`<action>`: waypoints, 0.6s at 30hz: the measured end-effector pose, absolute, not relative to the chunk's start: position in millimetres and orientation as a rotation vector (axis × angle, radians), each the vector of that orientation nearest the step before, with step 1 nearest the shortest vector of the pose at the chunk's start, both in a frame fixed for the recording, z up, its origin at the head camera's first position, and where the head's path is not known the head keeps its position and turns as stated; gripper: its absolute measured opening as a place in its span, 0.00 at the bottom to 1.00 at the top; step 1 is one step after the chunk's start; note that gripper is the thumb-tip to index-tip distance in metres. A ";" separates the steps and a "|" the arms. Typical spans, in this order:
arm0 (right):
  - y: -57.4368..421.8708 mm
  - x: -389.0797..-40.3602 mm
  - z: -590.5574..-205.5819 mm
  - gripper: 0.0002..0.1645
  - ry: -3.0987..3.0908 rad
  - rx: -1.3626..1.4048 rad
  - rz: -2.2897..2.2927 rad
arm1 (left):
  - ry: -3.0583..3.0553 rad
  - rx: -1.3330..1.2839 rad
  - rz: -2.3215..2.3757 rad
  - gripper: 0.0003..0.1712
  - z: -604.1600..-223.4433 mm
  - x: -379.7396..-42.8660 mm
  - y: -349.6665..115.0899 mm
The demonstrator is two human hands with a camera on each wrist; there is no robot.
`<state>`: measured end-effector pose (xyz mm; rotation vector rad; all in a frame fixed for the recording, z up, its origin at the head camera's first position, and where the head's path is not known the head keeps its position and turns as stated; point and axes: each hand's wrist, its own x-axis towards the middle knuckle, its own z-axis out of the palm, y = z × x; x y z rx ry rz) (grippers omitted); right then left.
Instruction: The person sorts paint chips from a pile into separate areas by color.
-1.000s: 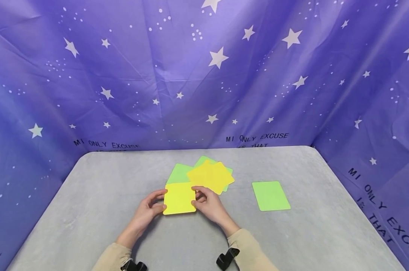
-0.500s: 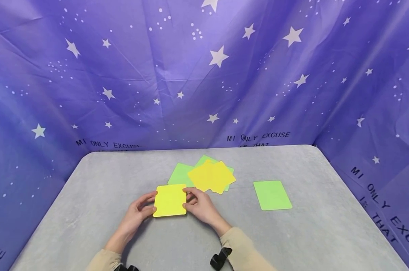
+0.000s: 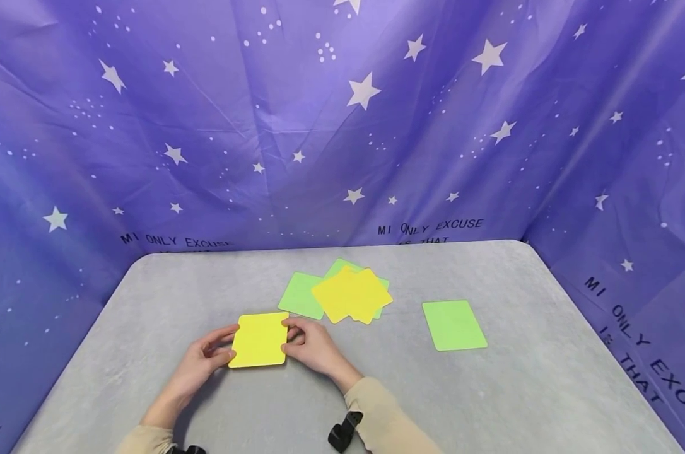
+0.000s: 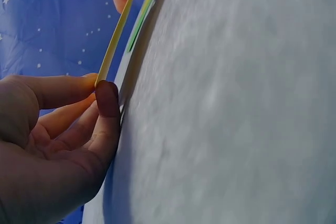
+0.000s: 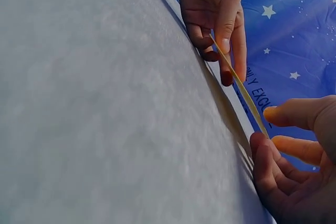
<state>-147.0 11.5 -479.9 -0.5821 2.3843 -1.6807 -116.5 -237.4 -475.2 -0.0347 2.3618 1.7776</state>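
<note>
A square yellow card (image 3: 259, 340) with rounded corners is held between both hands at the table's left-centre. My left hand (image 3: 197, 362) pinches its left edge, and my right hand (image 3: 314, 347) pinches its right edge. From the left wrist view the card appears nearly edge-on as a thin yellow strip (image 4: 116, 38), tilted just above the tabletop, with a shadow under it. The right wrist view has the right hand's fingers (image 5: 265, 156) at the near end of the strip and the left hand (image 5: 220, 19) at the far end.
Behind the hands, a fanned, overlapping group of yellow cards (image 3: 351, 295) and green cards (image 3: 301, 295) lies on the grey table (image 3: 490, 403). One green card (image 3: 455, 325) lies alone at the right. A purple star-print curtain (image 3: 320, 126) surrounds the table's back and sides.
Both hands have carried the yellow card leftward and slightly nearer, away from the fanned group. More of the left green card now shows. The other cards stay in place.
</note>
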 end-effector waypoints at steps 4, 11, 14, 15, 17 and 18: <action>2.9 -148.6 -477.9 0.24 2.390 -0.592 -1.616 | 2.408 -0.022 1.717 0.32 -472.7 -115.6 -244.7; -7.8 -150.8 -473.8 0.24 2.438 -0.634 -1.442 | 2.471 -0.009 1.642 0.31 -471.1 -114.1 -254.8; -11.6 -152.3 -472.3 0.24 2.474 -0.662 -1.346 | 2.483 0.010 1.619 0.30 -470.6 -114.1 -259.3; -12.7 -152.8 -471.7 0.24 2.489 -0.670 -1.318 | 2.486 0.017 1.614 0.30 -470.3 -114.3 -260.4; -14.6 -153.6 -470.6 0.24 2.509 -0.679 -1.284 | 2.494 0.034 1.600 0.30 -469.6 -114.9 -261.7; -15.6 -154.2 -470.4 0.24 2.516 -0.684 -1.268 | 2.503 0.039 1.588 0.29 -469.1 -115.3 -261.8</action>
